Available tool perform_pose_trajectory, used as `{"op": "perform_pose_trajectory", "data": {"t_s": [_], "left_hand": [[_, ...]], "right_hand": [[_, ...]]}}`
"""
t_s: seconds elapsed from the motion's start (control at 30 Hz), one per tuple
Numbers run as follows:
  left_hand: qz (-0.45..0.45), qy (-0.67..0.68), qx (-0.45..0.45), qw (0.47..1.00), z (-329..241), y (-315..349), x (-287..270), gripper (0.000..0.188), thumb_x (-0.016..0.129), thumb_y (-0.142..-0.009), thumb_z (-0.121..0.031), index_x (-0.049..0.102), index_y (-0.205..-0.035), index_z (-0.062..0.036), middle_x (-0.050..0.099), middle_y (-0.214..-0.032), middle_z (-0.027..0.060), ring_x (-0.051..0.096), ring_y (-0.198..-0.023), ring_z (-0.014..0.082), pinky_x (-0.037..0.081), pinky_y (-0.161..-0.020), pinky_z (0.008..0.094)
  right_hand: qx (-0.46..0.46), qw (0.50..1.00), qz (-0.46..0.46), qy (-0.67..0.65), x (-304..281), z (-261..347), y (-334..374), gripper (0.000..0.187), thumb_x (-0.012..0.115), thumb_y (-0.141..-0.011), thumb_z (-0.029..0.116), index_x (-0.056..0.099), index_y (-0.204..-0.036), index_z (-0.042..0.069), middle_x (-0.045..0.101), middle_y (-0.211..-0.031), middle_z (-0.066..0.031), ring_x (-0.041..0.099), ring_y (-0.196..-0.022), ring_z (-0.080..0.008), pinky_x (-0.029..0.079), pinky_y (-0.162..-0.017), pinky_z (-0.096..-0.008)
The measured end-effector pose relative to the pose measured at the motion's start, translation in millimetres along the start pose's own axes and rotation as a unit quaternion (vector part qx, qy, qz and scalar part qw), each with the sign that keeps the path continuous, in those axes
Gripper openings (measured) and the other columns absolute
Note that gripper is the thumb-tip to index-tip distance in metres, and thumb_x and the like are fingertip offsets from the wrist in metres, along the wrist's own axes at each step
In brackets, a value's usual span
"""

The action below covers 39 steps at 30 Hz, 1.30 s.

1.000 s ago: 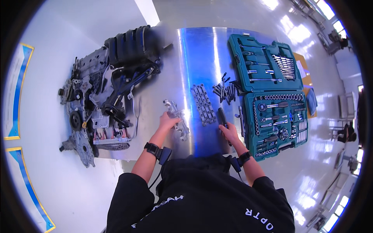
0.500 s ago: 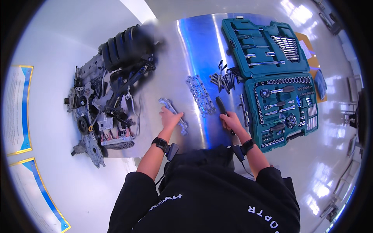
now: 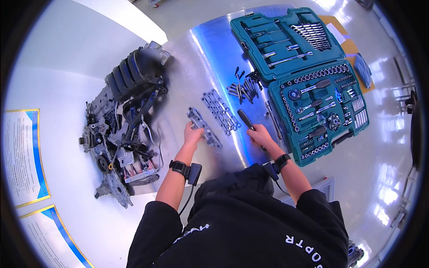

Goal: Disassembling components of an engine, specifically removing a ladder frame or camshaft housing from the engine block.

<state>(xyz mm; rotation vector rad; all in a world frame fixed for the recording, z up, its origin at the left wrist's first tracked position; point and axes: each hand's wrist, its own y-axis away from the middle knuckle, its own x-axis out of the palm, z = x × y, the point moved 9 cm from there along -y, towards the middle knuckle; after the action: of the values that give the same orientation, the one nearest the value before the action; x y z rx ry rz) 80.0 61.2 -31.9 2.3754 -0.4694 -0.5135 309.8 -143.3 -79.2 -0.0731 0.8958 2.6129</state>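
Note:
On the metal table, my left hand (image 3: 193,134) is closed on the edge of a long grey metal engine part (image 3: 205,128) with round holes along it. My right hand (image 3: 262,136) is wrapped around a black-handled tool (image 3: 245,119). Its handle sticks out beyond my fingers, and my hand covers much of the rest. Between my hands, a little farther off, several similar slim metal pieces with round ends (image 3: 220,111) lie side by side. A pile of bolts (image 3: 242,89) lies beyond them.
A partly dismantled engine (image 3: 127,120) stands at the left. To the right lies an open green tool case (image 3: 279,73) with sockets, ratchets and wrenches. A long metal bar (image 3: 272,119) rests beside the case. Framed posters (image 3: 27,156) hang on the left wall.
The long metal part in my left hand has turned, now showing its row of holes. My right hand keeps the black-handled tool. The whole view has shifted and rotated slightly.

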Motion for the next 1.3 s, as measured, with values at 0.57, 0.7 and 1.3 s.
{"op": "perform_pose_trajectory", "data": {"t_s": [0.57, 0.7, 1.3], "left_hand": [[0.006, -0.043, 0.084, 0.996, -30, -26, 28, 0.067, 0.069, -0.071, 0.004, 0.041, -0.131, 0.0017, 0.062, -0.104, 0.0153, 0.066, -0.081, 0.0224, 0.055, -0.057, 0.0328], [0.001, -0.051, 0.085, 0.995, -33, -30, 29, 0.067, 0.070, -0.071, 0.003, 0.041, -0.131, 0.0012, 0.062, -0.104, 0.0149, 0.066, -0.081, 0.0225, 0.055, -0.057, 0.0328], [-0.015, -0.070, 0.113, 0.991, -24, -35, 26, 0.071, 0.070, -0.070, -0.006, 0.039, -0.133, 0.0036, 0.049, -0.120, 0.0210, 0.061, -0.095, 0.0286, 0.057, -0.071, 0.0380]], "right_hand": [[0.006, 0.999, -0.009, -0.030, -1, 1, 0, 0.018, 0.061, -0.079, 0.017, 0.058, -0.073, 0.000, 0.056, -0.053, -0.0049, 0.054, -0.045, -0.0129, 0.040, -0.042, -0.0291], [0.013, 0.999, -0.001, -0.033, 1, 4, 3, 0.019, 0.060, -0.079, 0.018, 0.059, -0.074, 0.000, 0.057, -0.055, -0.0058, 0.055, -0.046, -0.0133, 0.042, -0.043, -0.0295], [-0.172, 0.970, -0.126, 0.113, 5, 61, -1, 0.037, 0.056, -0.080, 0.016, 0.059, -0.114, 0.002, 0.058, -0.067, -0.0182, 0.061, -0.063, -0.0324, 0.047, -0.061, -0.0403]]}}
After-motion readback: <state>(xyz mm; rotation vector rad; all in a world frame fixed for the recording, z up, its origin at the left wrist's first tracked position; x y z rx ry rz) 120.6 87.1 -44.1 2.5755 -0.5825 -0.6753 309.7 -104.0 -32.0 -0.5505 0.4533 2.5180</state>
